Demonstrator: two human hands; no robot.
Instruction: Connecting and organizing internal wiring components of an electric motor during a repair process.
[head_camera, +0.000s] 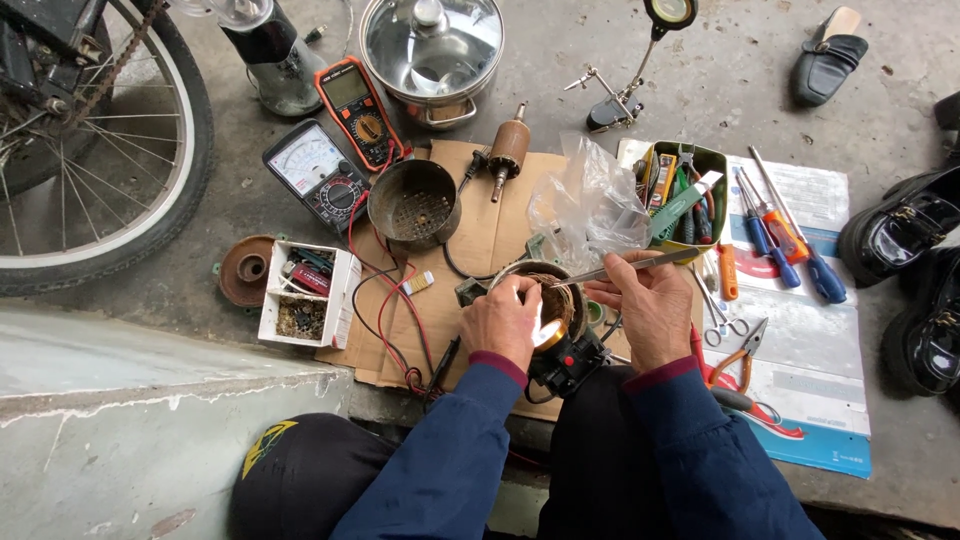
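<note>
the stator (548, 300), a round metal shell with copper winding inside, sits at centre frame on cardboard (490, 225) laid on the floor. it looks heavy and stiff at the rim, but the thin wire is fragile, so the rim is the safe hold. the left hand (503, 320) is closed over its near edge. the right hand (650, 310) pinches a flat metal blade (630, 267) whose tip reaches into the winding. just behind lies a crumpled clear bag (590, 205). to the right, a white and blue printed sheet (800, 330) carries screwdrivers (785, 235). at left sits a white box (305, 292) of parts, and two meters (335, 140) lie upper left.
</note>
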